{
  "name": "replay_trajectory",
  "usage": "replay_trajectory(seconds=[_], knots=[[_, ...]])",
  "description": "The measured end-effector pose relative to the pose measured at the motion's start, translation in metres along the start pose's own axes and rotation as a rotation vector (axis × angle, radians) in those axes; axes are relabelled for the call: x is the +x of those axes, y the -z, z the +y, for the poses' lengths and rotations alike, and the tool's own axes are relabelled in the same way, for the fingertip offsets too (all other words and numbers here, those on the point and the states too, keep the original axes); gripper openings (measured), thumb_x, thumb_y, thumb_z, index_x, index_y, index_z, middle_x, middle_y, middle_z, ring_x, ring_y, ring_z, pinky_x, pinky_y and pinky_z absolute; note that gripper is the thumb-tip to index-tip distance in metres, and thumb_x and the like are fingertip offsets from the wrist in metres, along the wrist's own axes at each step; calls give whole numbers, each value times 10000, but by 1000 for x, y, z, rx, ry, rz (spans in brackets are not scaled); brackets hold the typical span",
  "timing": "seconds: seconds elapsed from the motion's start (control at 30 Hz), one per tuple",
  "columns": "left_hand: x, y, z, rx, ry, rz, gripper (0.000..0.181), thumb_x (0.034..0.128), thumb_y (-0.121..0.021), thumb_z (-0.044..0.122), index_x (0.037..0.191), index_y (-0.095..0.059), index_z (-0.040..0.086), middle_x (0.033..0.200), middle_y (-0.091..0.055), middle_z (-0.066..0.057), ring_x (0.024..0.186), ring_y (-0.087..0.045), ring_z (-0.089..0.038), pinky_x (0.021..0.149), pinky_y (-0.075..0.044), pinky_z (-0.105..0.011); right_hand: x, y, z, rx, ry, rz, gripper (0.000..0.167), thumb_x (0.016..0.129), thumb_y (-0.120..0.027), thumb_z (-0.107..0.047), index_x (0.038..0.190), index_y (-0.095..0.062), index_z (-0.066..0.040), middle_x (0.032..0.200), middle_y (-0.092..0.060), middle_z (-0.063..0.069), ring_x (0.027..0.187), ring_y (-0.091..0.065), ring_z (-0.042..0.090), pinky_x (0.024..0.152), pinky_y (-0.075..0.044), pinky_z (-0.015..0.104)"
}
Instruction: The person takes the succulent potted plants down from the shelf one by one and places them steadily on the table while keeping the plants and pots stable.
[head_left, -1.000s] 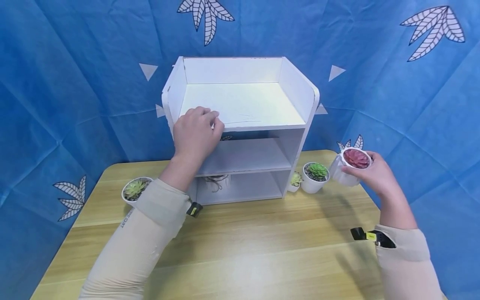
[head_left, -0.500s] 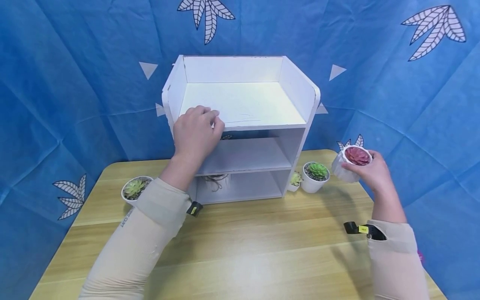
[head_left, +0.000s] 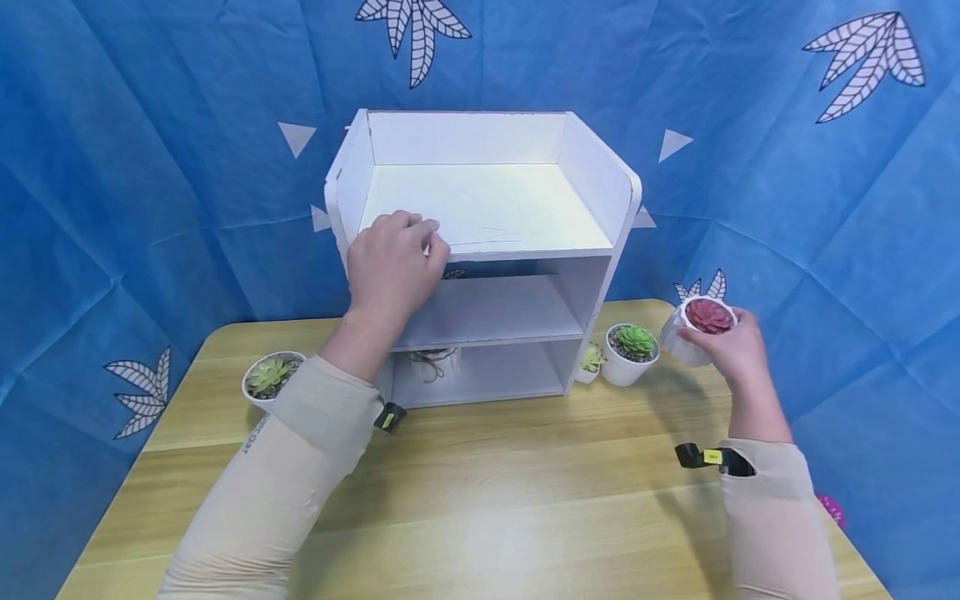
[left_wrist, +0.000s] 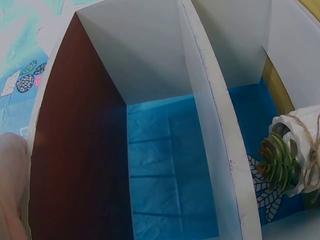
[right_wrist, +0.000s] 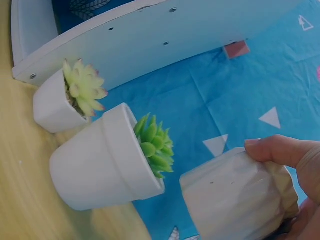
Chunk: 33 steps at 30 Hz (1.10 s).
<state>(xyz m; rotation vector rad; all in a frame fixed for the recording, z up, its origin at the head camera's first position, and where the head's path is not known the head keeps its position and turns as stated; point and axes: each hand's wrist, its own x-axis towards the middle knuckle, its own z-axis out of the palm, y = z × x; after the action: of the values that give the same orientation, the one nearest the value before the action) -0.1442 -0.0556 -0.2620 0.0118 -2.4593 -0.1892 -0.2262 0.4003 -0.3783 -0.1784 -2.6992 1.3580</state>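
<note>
My right hand [head_left: 738, 346] holds a white fluted pot [head_left: 681, 342] with a red succulent [head_left: 708, 316] by its rim, raised above the table's right rear corner. In the right wrist view, the thumb lies along the side of that pot [right_wrist: 232, 195], which is tilted; its plant is hidden there. My left hand [head_left: 393, 262] rests on the front left edge of the white shelf unit's [head_left: 487, 208] top board, fingers loosely bent. Just left of the held pot, a white pot [head_left: 626, 371] with a bright green succulent stands on the table.
A smaller pot [right_wrist: 52, 105] with a pale yellow-green succulent stands against the shelf's right side. Another potted succulent [head_left: 270, 379] is at the table's left. On the bottom shelf, a twine-tied white pot [left_wrist: 307, 150] holds a green-brown succulent. Blue cloth [head_left: 225, 167] hangs behind.
My right forearm has shifted left, and the held pot has moved slightly left after a small rise and dip. The left hand stays in place.
</note>
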Motion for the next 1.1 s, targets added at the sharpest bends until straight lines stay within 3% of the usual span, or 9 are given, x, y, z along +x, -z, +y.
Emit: replay_trajectory(seconds=[0.5, 1.1], knots=[[0, 2, 1, 0, 2, -4, 445, 986, -426, 366, 1242, -730, 164, 1237, -697, -86, 1108, -647, -288, 808, -567, -427, 4, -11, 15, 14, -39, 43, 1043, 849, -781, -351, 1523, -127, 102, 1500, -309, 371, 1376, -345, 489, 1114, -335, 574], [0, 3, 1, -1, 3, -10, 450, 986, -418, 366, 1249, -726, 170, 1243, -695, -83, 1116, -644, -287, 820, -564, -433, 12, -22, 32, -3, -74, 34, 1064, 837, -791, -362, 1522, -122, 102, 1484, -322, 384, 1365, -357, 512, 1123, -324, 579]])
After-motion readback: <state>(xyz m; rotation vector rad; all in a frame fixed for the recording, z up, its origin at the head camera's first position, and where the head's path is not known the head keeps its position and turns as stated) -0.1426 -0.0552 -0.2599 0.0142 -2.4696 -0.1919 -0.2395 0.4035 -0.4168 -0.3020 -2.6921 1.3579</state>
